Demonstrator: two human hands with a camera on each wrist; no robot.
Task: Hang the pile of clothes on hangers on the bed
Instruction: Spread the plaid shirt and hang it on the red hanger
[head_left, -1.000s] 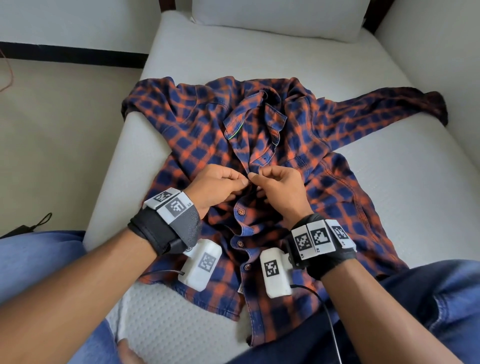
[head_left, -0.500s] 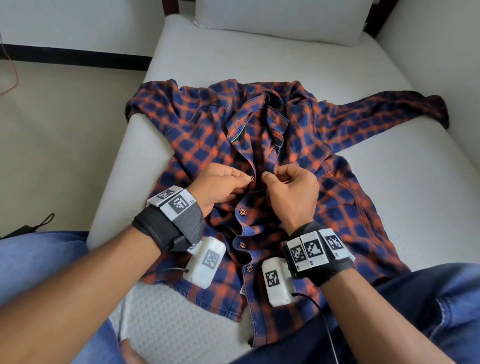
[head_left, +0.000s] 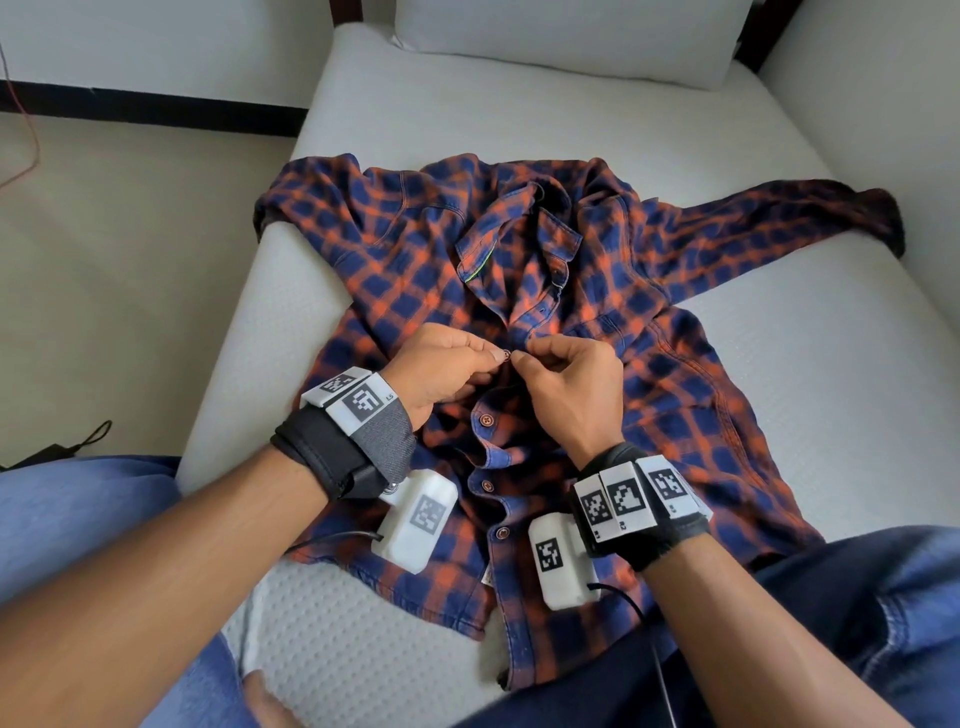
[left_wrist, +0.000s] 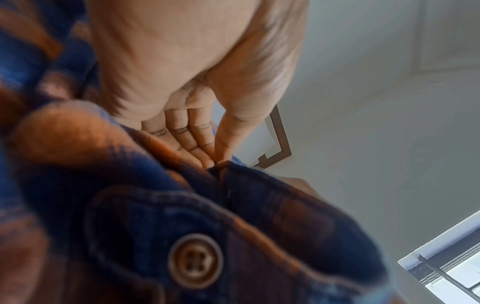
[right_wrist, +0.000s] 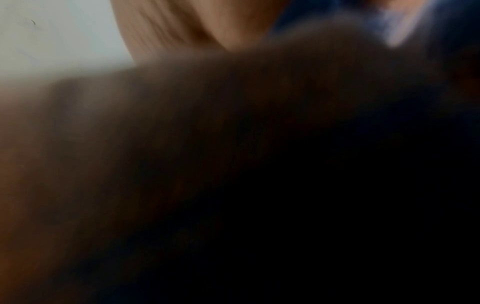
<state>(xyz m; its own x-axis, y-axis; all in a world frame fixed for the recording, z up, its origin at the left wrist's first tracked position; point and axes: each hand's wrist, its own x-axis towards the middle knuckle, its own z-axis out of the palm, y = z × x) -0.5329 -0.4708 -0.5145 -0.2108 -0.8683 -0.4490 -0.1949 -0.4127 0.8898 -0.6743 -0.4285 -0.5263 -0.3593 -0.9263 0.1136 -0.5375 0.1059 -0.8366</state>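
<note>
An orange-and-navy plaid shirt (head_left: 613, 332) is being kept spread face-up across the white bed (head_left: 805, 364), sleeves outstretched, lower placket buttoned.

Right wrist view: dark blur; only a smear of skin and blue cloth shows, so nothing of the right hand's (head_left: 574, 387) grip.
Shirt (head_left: 649, 332) hem: covered by the person's legs at the bottom edge.
Pillow (head_left: 561, 36): cut off by the top edge.
Left wrist view: cloth close to the lens is soft.
</note>
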